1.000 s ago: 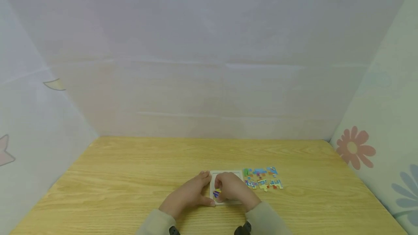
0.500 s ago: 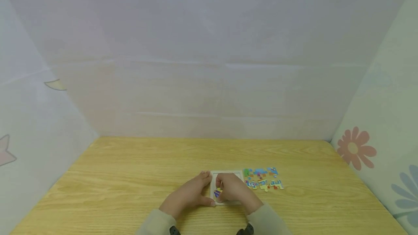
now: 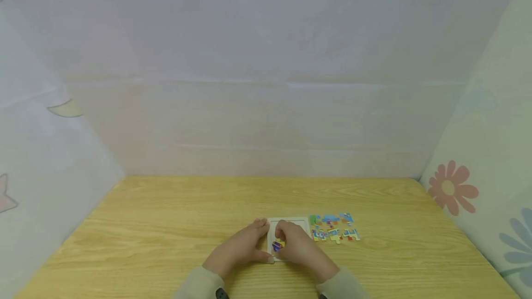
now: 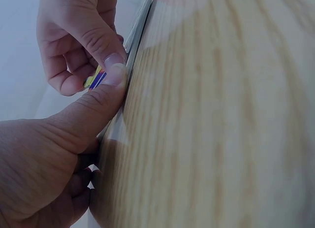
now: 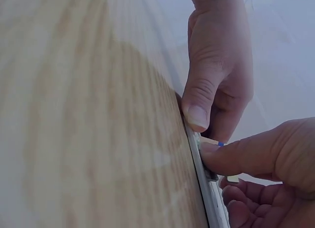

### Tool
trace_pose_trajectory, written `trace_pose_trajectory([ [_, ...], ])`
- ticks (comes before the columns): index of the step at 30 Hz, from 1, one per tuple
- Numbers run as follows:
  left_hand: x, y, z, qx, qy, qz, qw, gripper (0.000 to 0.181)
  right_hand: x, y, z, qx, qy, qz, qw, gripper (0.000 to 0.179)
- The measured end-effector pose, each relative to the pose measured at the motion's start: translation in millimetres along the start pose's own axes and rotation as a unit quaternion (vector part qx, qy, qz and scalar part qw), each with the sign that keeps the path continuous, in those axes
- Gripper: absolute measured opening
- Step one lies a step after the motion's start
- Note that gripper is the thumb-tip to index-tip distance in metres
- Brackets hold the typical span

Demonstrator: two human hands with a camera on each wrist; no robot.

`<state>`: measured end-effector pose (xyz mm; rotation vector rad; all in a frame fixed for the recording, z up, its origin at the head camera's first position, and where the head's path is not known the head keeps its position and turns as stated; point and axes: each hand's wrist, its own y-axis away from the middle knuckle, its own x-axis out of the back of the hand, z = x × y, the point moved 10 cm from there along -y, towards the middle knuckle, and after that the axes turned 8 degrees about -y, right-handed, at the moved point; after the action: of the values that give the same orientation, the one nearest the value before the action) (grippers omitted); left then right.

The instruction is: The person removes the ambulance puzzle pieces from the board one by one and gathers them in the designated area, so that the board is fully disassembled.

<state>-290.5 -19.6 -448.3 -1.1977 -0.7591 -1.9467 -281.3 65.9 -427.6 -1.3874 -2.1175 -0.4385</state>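
A pale puzzle tray point(image 3: 305, 220) lies flat on the table. My left hand point(image 3: 243, 243) holds it along its left side, thumb at the near corner and fingers toward the far corner. Inside the near left corner is a purple and yellow puzzle piece point(image 3: 277, 245). My right hand point(image 3: 296, 243) reaches over the tray with curled fingers, pinching at this piece. In the left wrist view, the coloured edge of the puzzle piece point(image 4: 98, 79) shows between the right thumb and fingers, beside the left thumb. The right wrist view has both thumbs close together at the tray's edge point(image 5: 209, 208).
Several loose puzzle pieces point(image 3: 333, 232) lie in two rows just right of the tray. The wooden table point(image 3: 187, 206) extends around them to a pale cloth wall point(image 3: 266, 105) behind, with patterned walls on both sides.
My right hand has shifted slightly, its wrist a little to the right, and more of the purple and yellow puzzle piece shows. The left hand and tray stay in place.
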Motion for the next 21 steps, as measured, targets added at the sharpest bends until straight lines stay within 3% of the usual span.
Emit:
trace_pose_trajectory([
  [4,-0.1,0.1,0.3,-0.003,-0.001,0.001,1.0000,0.092,1,2.3,2,0.004,-0.011,0.011,0.9999,0.033],
  [11,1.3,1.1,2.2,-0.006,0.003,0.005,1.0000,0.092,7,4.7,7,0.010,-0.018,0.043,0.9989,0.014],
  [21,0.7,0.9,2.4,-0.006,-0.009,0.005,0.9999,0.092,18,5.2,23,-0.018,-0.152,0.067,0.9860,0.017],
])
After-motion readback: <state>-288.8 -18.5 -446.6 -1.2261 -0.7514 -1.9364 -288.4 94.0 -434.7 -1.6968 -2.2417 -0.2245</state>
